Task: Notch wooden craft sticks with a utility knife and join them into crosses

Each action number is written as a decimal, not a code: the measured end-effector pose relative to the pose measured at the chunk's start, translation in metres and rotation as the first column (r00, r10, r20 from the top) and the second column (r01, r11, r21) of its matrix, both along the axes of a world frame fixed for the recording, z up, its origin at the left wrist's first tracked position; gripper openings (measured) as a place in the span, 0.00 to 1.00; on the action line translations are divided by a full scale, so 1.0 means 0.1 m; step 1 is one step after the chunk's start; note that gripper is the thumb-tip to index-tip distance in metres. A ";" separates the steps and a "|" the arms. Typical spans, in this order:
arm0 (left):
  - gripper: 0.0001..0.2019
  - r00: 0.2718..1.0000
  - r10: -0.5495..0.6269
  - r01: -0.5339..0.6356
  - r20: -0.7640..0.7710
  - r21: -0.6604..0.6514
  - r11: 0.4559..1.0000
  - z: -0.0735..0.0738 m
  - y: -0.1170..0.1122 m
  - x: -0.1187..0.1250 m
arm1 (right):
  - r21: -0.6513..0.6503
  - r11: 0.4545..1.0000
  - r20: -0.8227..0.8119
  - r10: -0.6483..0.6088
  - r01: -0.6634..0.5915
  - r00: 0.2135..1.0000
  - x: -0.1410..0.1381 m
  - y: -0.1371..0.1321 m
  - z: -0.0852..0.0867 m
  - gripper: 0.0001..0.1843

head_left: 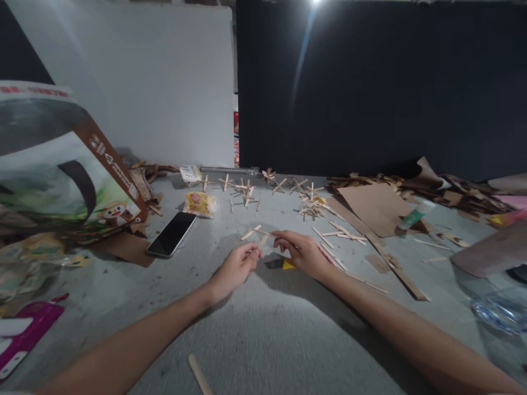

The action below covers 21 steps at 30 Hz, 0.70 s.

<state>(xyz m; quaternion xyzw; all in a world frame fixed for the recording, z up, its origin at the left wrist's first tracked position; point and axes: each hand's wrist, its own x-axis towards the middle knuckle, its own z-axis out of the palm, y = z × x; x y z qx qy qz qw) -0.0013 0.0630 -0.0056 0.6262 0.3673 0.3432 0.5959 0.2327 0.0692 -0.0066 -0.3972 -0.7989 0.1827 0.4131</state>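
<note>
My right hand (302, 253) pinches one end of a thin wooden craft stick (264, 233), which points left above the table. Close by on the left, my left hand (242, 262) has its fingers curled together; a short pale stick piece (264, 240) shows just above its fingertips, and I cannot make out whether the fingers hold it. Another craft stick (251, 233) lies beyond both hands. Under my right hand is a utility knife (284, 264) with a yellow part, partly covered by the palm. More craft sticks (331, 255) lie beside the right wrist.
Several crossed-stick pieces (248, 192) stand along the back. A phone (172, 235) and a wrapped snack (200, 204) are at left, near a large printed bag (69, 164) and a magenta glue gun (31, 332). Brown cardboard (373, 208) and a clear cup (500, 311) are at right.
</note>
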 end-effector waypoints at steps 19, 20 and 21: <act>0.31 0.986 0.039 -0.023 0.160 -0.103 0.994 -0.01 -0.04 0.04 | 0.227 0.960 0.270 0.099 -0.164 0.958 -0.20 -0.17 -0.09 0.34; 0.32 0.984 0.047 -0.026 0.170 -0.122 0.992 0.00 -0.03 0.04 | 0.239 0.958 0.293 0.084 -0.158 0.952 -0.21 -0.18 -0.09 0.33; 0.31 0.983 0.052 -0.029 0.176 -0.130 0.991 0.01 -0.02 0.04 | 0.247 0.959 0.301 0.062 -0.140 0.952 -0.23 -0.18 -0.09 0.32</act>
